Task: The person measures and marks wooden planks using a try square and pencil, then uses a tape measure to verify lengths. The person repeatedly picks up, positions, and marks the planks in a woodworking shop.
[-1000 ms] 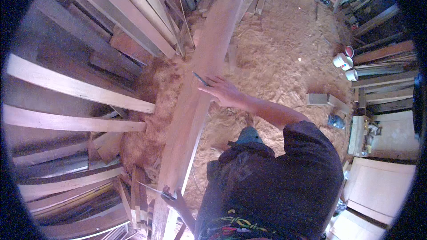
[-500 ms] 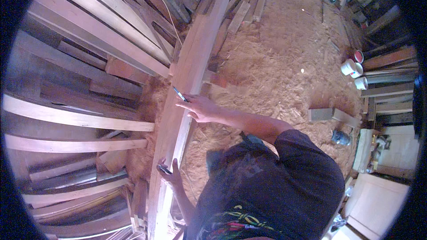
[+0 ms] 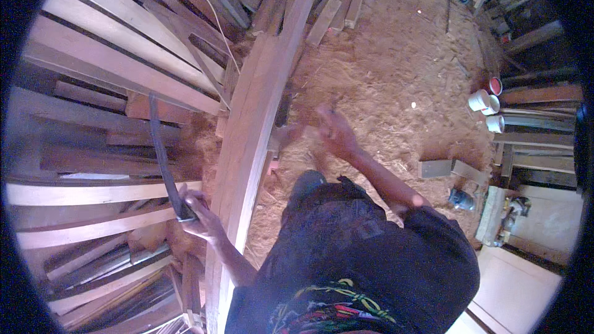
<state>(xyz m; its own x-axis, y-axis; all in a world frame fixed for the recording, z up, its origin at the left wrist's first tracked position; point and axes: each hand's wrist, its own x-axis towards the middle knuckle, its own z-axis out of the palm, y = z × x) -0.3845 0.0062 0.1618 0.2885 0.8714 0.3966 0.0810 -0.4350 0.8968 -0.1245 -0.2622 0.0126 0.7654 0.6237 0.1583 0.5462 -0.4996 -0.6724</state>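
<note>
My left hand (image 3: 201,219) is closed around the lower end of a long dark flat strip (image 3: 162,148), its exact kind unclear. The strip points up and away over the stacked boards, left of the long squared timber (image 3: 247,111). To the right of that timber my right hand (image 3: 339,136) is raised above the floor, blurred by motion. Its fingers are bent, and a small dark bit of the pen (image 3: 334,109) seems to show between them. Neither hand touches the timber's top face, though my left forearm crosses over it.
Stacked boards (image 3: 99,195) fill the left side. Short wood offcuts (image 3: 323,21) lie beyond the timber on the sawdust-covered floor (image 3: 383,86). At right are white buckets (image 3: 478,100), two wood blocks (image 3: 435,168) and a dark bluish container (image 3: 461,199).
My right hand has lifted off the timber and swung right. My left hand has moved left and up, away from the timber, bringing the dark strip over the boards. The view has shifted slightly.
</note>
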